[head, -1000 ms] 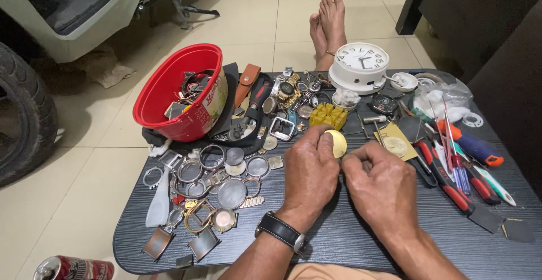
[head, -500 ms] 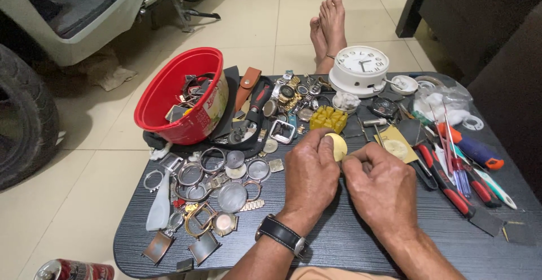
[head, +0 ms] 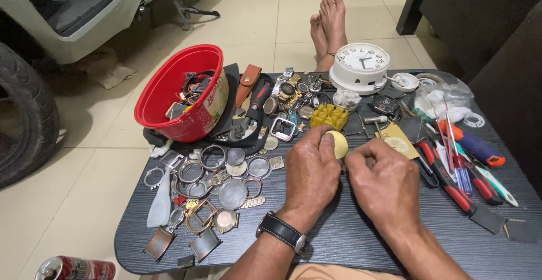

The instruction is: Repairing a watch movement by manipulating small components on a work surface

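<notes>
A: What's going on at the dark table (head: 339,240)?

B: Left hand (head: 309,174) pinches a small pale yellow disc (head: 339,144), right hand (head: 384,183) curled just beside it. Left of them there's a pile of watch cases (head: 217,181) and a red bowl (head: 179,92) full of parts. White clock (head: 361,67) at the back, screwdrivers (head: 463,167) on the right.

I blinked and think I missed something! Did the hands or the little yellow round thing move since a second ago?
Hardly. The left hand still pinches the pale yellow disc in its fingers, and the right hand stays closed right beside it. Nothing was picked up or let go. The red bowl, white clock and watch parts lie as before.
</notes>
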